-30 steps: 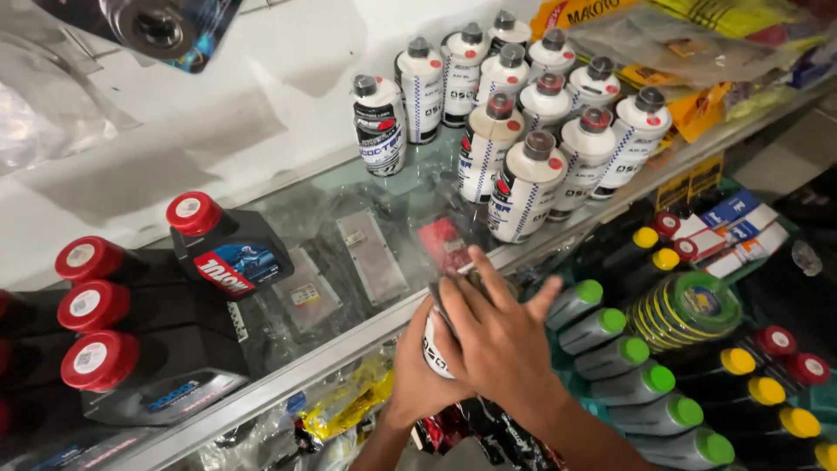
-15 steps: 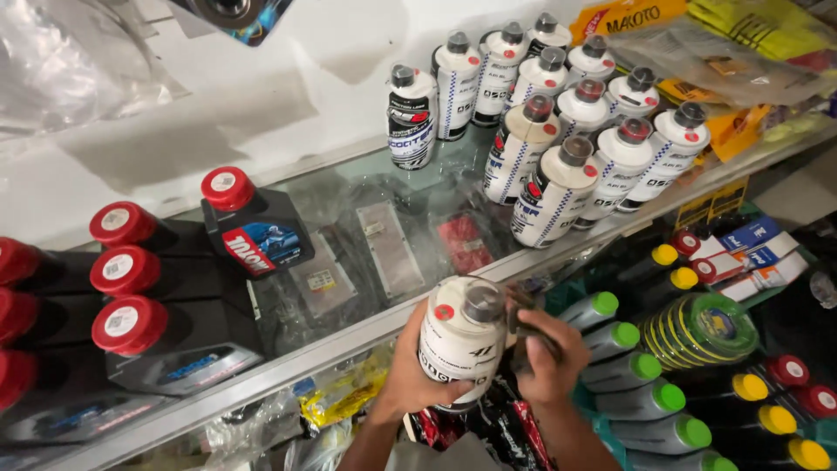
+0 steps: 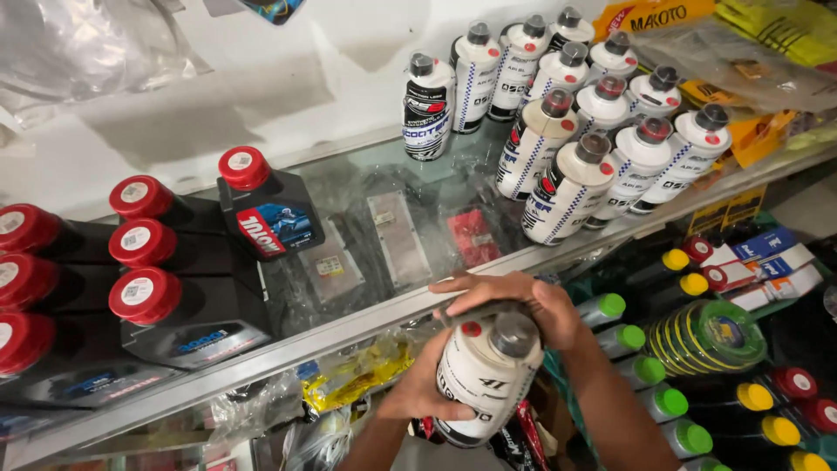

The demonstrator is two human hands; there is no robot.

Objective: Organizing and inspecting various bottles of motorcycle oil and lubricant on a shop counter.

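Observation:
Both my hands hold one white oil bottle (image 3: 481,377) with a grey cap just below the front edge of a glass shelf (image 3: 410,196). My left hand (image 3: 423,390) wraps its lower side. My right hand (image 3: 523,301) curls over its top by the cap. On the shelf above, a group of several matching white bottles (image 3: 582,113) stands upright at the right. Black oil cans with red caps (image 3: 166,262) stand at the left.
Flat packets (image 3: 397,237) lie under the glass in the shelf's middle. Lower right holds rows of bottles with green caps (image 3: 649,371) and yellow caps (image 3: 754,397), plus a coiled green and yellow ring (image 3: 711,336). Yellow packets (image 3: 357,379) sit under the shelf edge.
The bottle has come down and toward me, away from the shelf edge. My right hand has shifted from its side onto its top, and the view moved closer.

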